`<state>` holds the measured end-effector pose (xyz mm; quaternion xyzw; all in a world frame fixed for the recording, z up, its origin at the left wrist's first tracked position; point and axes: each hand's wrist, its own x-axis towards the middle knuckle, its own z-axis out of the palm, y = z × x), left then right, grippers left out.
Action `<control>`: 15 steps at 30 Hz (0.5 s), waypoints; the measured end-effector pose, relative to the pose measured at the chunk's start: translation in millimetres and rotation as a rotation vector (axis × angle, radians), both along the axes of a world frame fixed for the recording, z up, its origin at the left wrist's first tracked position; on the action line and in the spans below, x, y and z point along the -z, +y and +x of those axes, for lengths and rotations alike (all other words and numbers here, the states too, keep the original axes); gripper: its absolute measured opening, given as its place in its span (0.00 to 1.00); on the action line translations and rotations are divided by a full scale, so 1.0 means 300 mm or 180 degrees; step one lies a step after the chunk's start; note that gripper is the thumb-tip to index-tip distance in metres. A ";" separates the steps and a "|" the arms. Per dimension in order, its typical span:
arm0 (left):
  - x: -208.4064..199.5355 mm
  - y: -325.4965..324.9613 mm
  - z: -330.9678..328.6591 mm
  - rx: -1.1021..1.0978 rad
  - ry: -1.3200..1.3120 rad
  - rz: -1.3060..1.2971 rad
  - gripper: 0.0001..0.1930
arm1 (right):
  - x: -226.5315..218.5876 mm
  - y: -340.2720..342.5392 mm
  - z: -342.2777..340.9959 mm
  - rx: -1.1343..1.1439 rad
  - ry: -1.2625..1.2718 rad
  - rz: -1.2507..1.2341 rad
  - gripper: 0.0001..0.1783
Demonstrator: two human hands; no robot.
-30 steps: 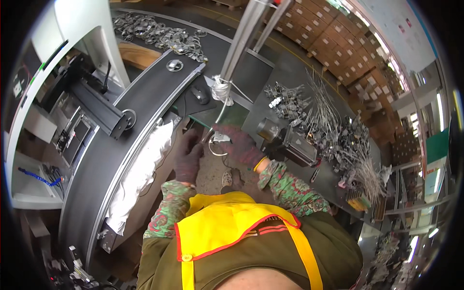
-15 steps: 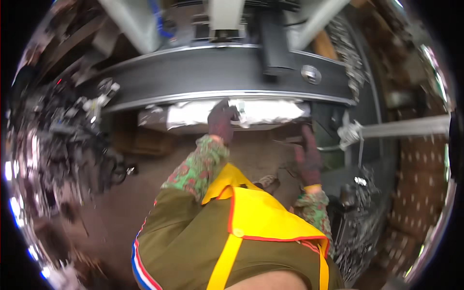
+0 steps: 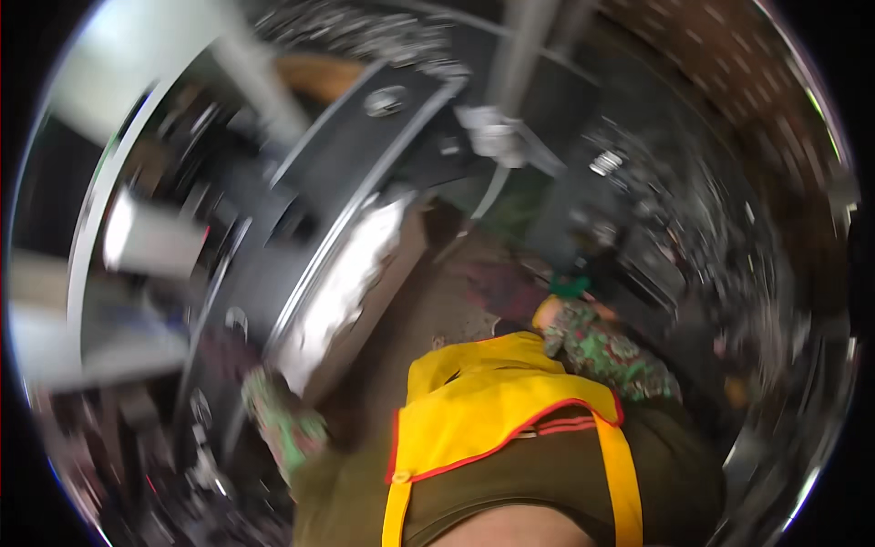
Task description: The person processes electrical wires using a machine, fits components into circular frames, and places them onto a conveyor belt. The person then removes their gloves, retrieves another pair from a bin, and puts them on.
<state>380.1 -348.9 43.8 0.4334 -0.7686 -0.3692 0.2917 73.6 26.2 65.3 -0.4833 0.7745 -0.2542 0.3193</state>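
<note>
Machine frame (image 3: 365,155), white padding (image 3: 342,283), yellow apron (image 3: 483,401)

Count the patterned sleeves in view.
2. The left sleeve is at lower left beside the grey machine; the right sleeve is right of the yellow apron. Both hands are blurred beyond telling.

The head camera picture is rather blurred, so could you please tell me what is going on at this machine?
A person in a yellow apron and patterned sleeves stands at a long dark machine arm with a white padded strip along its edge. The right hand, dark-gloved, reaches forward over the brownish work surface near the machine. The left sleeve stretches down and left beside the strip's lower end, and the left hand itself cannot be made out. Motion blur hides whether either hand holds anything.
</note>
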 end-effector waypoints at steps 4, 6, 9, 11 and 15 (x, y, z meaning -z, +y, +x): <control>-0.041 0.300 -0.336 -0.0656 0.1206 -0.0434 0.14 | -0.052 0.140 -0.050 0.0836 0.0637 -0.0761 0.28; -0.023 0.480 -0.604 0.0303 0.1436 -0.0139 0.14 | -0.155 0.205 -0.082 0.1262 0.0376 -0.0818 0.29; -0.161 0.786 -0.877 0.1755 0.1216 0.0591 0.16 | -0.274 0.327 -0.123 0.1774 0.0020 0.0279 0.29; -0.165 0.890 -0.967 0.2306 0.1300 0.1374 0.16 | -0.256 0.402 -0.105 0.2005 -0.0027 -0.1219 0.28; -0.312 1.176 -0.999 0.3944 0.1203 0.3333 0.17 | -0.288 0.490 -0.035 0.2694 -0.2250 -0.3756 0.28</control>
